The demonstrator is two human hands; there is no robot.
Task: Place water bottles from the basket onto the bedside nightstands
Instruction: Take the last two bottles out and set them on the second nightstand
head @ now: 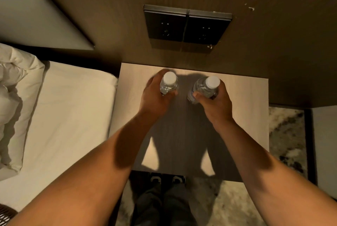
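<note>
Two bottles — caps up, near upright — gripped over nightstand.

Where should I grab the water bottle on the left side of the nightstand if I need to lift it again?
Take the left water bottle around its clear body just below the white cap, coming from the bed side as the left hand does now. It stands upright and close to the right water bottle, so the outer side gives fingers more room.
</note>
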